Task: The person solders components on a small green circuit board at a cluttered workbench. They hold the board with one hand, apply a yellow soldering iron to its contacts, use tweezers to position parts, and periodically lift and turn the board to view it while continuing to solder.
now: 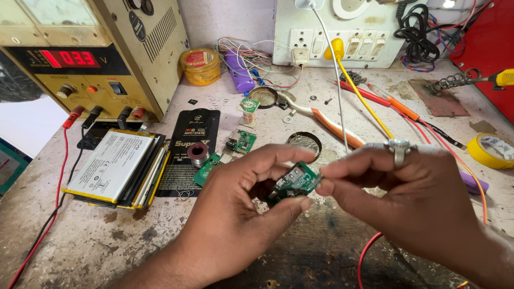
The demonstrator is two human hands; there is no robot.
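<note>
1. Head view, and both hands are up over the near middle of the surface [96, 241], pinching one small green circuit board [296, 181] between them, held just off the surface.
2. The left hand [241, 214] is clamped on the board's left and lower edges, thumb under and fingers curled over the top; the right hand [407, 198], with a ring on it, has thumb and fingertip closed on the board's right edge.
3. To do this well, I'd say grip by the edges only, keep fingers off the components, and turn it slowly toward the light so the metal socket on it faces up.
4. Counting boards: one in the hands, two more loose green boards [242, 140] lying to the left and farther off.
5. One stack of flat battery packs [115, 168] at the left, one bench power supply [80, 59] behind it with four leads plugged in.
6. One solder spool [198, 153] on a black antistatic pouch [190, 147], one yellow jar [200, 66] far back.
7. One roll of yellow tape [490, 150] at far right, one orange-handled pair of cutters [334, 127], one soldering iron [503, 78] on its coil stand.
</note>
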